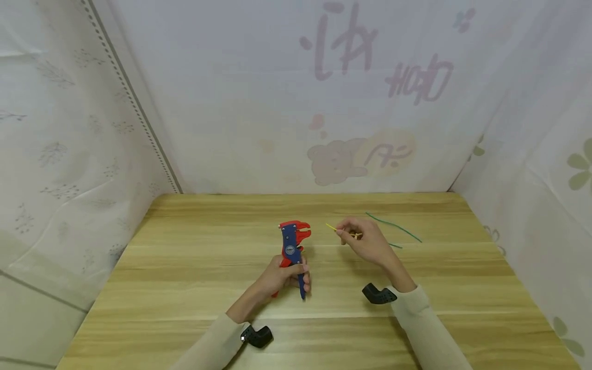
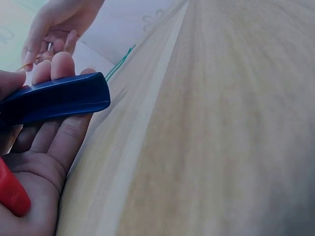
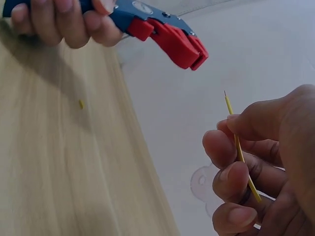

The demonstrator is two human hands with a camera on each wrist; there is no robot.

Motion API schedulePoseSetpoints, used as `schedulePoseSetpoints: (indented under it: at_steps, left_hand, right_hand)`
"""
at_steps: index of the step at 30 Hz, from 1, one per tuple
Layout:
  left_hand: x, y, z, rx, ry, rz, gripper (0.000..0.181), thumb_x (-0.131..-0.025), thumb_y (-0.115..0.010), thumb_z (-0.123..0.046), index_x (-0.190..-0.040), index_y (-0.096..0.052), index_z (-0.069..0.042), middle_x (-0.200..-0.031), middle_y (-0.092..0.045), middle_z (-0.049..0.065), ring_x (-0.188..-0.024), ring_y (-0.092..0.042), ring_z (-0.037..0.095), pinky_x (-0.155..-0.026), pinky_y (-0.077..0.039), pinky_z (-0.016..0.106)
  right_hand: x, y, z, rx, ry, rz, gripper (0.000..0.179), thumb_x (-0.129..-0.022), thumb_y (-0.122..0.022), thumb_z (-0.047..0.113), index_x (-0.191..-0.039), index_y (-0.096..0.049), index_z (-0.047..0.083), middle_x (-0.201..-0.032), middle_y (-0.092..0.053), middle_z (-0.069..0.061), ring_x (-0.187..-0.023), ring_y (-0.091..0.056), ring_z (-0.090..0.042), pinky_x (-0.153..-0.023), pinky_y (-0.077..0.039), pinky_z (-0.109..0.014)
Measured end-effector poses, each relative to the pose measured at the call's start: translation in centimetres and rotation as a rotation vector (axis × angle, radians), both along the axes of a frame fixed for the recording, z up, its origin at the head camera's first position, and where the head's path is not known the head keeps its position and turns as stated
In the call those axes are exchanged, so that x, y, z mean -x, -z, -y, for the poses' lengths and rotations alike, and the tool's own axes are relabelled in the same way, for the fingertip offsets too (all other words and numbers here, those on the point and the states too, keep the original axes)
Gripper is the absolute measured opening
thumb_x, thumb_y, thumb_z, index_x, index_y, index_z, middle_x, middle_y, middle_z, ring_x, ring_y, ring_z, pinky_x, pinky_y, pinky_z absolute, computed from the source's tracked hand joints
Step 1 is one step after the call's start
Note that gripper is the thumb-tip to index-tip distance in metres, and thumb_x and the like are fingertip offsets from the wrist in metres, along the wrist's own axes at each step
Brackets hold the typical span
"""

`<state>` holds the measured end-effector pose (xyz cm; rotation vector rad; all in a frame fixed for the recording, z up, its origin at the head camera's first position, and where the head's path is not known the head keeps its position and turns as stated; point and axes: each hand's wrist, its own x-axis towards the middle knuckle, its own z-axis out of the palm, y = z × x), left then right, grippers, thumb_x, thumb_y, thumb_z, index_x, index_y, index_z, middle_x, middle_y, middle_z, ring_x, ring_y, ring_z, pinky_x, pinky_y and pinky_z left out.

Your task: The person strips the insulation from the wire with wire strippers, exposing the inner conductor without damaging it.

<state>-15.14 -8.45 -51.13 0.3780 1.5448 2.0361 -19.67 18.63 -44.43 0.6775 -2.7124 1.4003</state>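
My left hand (image 1: 272, 278) grips a wire stripper (image 1: 289, 240) with a blue body, red jaws and one blue and one red handle. Its jaws stand apart and point up and to the right. To the right, my right hand (image 1: 371, 244) pinches a short yellow wire (image 3: 228, 104) between thumb and fingers, with the rest of the wire lying across the curled fingers. In the right wrist view the wire's tip is thin bare metal. A gap separates this tip from the stripper's jaws. The left wrist view shows a blue handle (image 2: 59, 98) within the left fingers.
Two green wires (image 1: 394, 224) lie on the wooden table (image 1: 208, 267) near the right hand, one partly hidden by it. A tiny yellow piece (image 3: 81, 103) rests on the tabletop. Patterned curtains (image 1: 240, 103) hang behind and beside the table.
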Motion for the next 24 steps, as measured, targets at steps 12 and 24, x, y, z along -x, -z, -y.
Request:
schedulePoseSetpoints:
  at_steps: [12, 24]
  left_hand:
    - [0.0, 0.1, 0.1, 0.009, -0.026, -0.004, 0.010, -0.102, -0.060, -0.010, -0.104, -0.057, -0.001, -0.081, -0.073, 0.002, -0.074, -0.076, 0.018, -0.077, -0.065, 0.038]
    - [0.2, 0.5, 0.2, -0.024, -0.025, -0.001, 0.010, -0.101, -0.061, -0.012, -0.105, -0.056, -0.003, -0.081, -0.073, 0.003, -0.074, -0.076, 0.019, -0.076, -0.065, 0.038]
  right_hand:
    - [-0.5, 1.7, -1.9, -0.079, 0.061, 0.020, 0.019, -0.102, -0.065, 0.027, -0.105, -0.073, 0.010, -0.094, -0.074, -0.011, -0.077, -0.059, -0.013, -0.059, -0.047, -0.023]
    - [-0.9, 2.7, -3.8, -0.153, 0.108, -0.031, 0.014, -0.099, -0.070, 0.023, -0.102, -0.077, 0.012, -0.096, -0.072, 0.002, -0.077, -0.058, -0.010, -0.065, -0.052, -0.024]
